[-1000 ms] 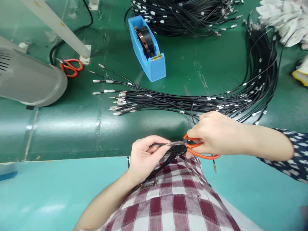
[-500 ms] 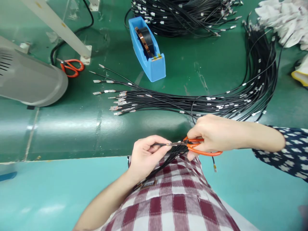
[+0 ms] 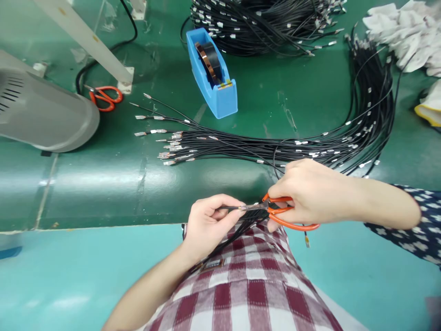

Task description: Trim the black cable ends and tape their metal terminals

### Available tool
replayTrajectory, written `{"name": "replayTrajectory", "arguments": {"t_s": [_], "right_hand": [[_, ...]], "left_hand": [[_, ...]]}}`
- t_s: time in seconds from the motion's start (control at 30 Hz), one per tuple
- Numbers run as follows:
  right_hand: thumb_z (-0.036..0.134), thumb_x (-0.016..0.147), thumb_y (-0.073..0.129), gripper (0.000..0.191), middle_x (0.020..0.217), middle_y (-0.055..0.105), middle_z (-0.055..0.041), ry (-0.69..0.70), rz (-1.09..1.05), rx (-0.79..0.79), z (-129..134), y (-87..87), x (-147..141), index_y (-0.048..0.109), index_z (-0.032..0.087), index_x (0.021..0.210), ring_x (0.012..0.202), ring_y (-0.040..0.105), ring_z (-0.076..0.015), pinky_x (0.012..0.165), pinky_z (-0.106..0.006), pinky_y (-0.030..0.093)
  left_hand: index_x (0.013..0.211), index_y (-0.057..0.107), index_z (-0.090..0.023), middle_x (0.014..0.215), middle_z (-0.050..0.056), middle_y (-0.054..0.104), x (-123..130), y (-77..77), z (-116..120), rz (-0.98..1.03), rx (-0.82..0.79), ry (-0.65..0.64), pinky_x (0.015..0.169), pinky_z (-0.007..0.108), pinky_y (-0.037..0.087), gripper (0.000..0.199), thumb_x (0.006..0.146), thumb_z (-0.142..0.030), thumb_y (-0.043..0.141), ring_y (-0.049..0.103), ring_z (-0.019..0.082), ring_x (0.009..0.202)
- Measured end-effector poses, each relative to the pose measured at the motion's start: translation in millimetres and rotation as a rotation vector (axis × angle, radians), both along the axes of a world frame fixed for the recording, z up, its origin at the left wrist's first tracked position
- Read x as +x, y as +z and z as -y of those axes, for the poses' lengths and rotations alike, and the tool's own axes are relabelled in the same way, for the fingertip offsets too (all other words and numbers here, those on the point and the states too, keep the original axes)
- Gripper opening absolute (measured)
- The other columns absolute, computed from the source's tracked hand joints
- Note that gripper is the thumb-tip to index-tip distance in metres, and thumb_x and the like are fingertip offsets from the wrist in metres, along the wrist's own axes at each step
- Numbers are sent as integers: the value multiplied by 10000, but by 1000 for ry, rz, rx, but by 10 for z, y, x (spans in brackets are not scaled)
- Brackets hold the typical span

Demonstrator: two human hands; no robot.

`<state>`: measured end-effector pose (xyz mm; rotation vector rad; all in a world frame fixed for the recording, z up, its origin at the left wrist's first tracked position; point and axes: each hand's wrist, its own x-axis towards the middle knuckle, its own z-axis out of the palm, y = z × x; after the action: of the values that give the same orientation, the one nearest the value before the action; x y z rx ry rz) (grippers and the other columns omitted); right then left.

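My left hand (image 3: 213, 220) pinches the end of a thin black cable (image 3: 225, 208) between thumb and forefinger, above my lap. In my right hand (image 3: 298, 195) is a pair of scissors (image 3: 292, 225) with orange handles, its blades pointing left. The blade tips meet the cable end right at my left fingertips; whether they cut into it is too small to tell. Below both hands a bundle of black cables (image 3: 237, 234) lies across my checked apron (image 3: 241, 285). One cable end with a yellowish tip (image 3: 307, 240) hangs under the scissors.
A long bundle of labelled black cables (image 3: 241, 142) curves over the green bench (image 3: 103, 197). Behind it are a blue tape dispenser (image 3: 225, 99), a coiled cable heap (image 3: 262, 27) and white gloves (image 3: 406, 37). Other orange scissors (image 3: 106, 97) lie beside a grey machine (image 3: 48, 110).
My right hand and forearm have tilted slightly, and the lower scissor handle has swung a little downward. My left hand keeps its pinch on the cable. The whole view has shifted slightly.
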<state>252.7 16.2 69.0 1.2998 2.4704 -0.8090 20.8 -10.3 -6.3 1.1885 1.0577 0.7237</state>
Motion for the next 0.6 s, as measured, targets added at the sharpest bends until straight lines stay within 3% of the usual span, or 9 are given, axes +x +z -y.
{"name": "replayTrajectory", "arguments": {"t_s": [0.3,0.5,0.6], "right_hand": [[370,857,562,320,509,586,0,50,50,81,43,-84,12,551,203,584,468,319,-115,549,-276,192],[368,851,550,342,444,490,40,-27,-13,-125,2,-99,64,488,205,556,427,297,-98,495,-252,197],[372,849,537,319,462,496,38,-8,-42,-66,-12,-88,82,499,211,577,442,287,-100,510,-253,210]], "left_hand": [[770,774,-148,702,50,781,14,-28,17,-3,-7,22,546,118,550,47,734,-175,789,693,103,539],[768,773,-154,708,43,784,13,-10,0,23,-6,30,543,111,545,49,725,-159,795,698,101,554],[768,772,-156,715,43,788,16,9,-18,35,-18,24,558,117,557,51,722,-151,795,710,109,569]]}}
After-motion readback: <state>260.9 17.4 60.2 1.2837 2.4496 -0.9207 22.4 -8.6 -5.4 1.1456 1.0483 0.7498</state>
